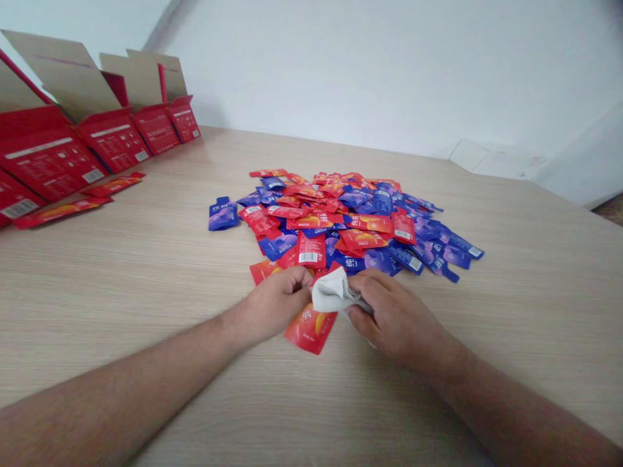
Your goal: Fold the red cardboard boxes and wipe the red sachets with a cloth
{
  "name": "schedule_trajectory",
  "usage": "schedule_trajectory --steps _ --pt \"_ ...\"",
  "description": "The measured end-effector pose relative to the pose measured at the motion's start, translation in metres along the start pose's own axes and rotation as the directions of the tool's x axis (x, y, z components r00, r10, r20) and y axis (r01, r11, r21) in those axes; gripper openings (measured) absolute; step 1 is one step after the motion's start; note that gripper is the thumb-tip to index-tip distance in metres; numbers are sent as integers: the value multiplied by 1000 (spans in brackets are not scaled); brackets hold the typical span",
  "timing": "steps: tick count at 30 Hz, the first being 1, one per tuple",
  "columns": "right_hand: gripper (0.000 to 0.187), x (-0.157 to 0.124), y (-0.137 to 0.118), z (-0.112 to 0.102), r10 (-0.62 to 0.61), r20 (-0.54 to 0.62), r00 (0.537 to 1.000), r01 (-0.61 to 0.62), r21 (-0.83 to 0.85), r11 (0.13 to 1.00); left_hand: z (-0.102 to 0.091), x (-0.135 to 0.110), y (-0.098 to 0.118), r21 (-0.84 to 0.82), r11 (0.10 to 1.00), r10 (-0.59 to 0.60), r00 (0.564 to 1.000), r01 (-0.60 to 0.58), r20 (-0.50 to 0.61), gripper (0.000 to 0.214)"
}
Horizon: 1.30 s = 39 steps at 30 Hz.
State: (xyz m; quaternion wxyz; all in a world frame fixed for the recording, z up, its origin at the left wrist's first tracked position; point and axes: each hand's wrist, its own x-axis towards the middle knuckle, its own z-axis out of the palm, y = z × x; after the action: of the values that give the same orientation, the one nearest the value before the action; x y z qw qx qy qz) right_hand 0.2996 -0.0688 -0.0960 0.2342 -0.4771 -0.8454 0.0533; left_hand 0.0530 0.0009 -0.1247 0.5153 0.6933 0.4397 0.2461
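Our left hand [277, 305] and right hand [396, 318] grip a pale grey cloth [333, 292] before a pile of red and blue foil sachets [335, 224].
In the head view, we pinch the cloth on the left and clench it on the right, just above a red foil sachet [311, 331]; open red cardboard cartons [111, 139] line the light wood desk [121, 292], their insides hidden.

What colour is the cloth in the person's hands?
Pale grey; the cloth shows best in the head view.

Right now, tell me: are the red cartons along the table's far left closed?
No, the red cartons have their cardboard flaps folded open.
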Motion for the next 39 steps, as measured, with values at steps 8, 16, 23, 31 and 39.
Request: schedule_trajectory --steps 8,16,23,31,39 --pt "26 -1 -21 7 -115 -1 993 115 19 993 8 -4 6 -355 935 19 1000 -11 18 35" --pt "20 -1 -10 1 4 -128 992 -5 -12 1000 5 -4 4 -289 957 71 993 -42 91 33" --pt "26 -1 -14 6 -93 -94 991 94 10 995 4 -3 2 -284 955 115 987 -80 108 31" --pt "31 -2 -8 6 -11 2 1000 11 11 1000 3 -3 4 -238 967 120 987 -91 108 31" --pt "27 0 -8 5 -27 37 999 26 25 999 4 -5 5 -270 960 102 989 -71 103 28"
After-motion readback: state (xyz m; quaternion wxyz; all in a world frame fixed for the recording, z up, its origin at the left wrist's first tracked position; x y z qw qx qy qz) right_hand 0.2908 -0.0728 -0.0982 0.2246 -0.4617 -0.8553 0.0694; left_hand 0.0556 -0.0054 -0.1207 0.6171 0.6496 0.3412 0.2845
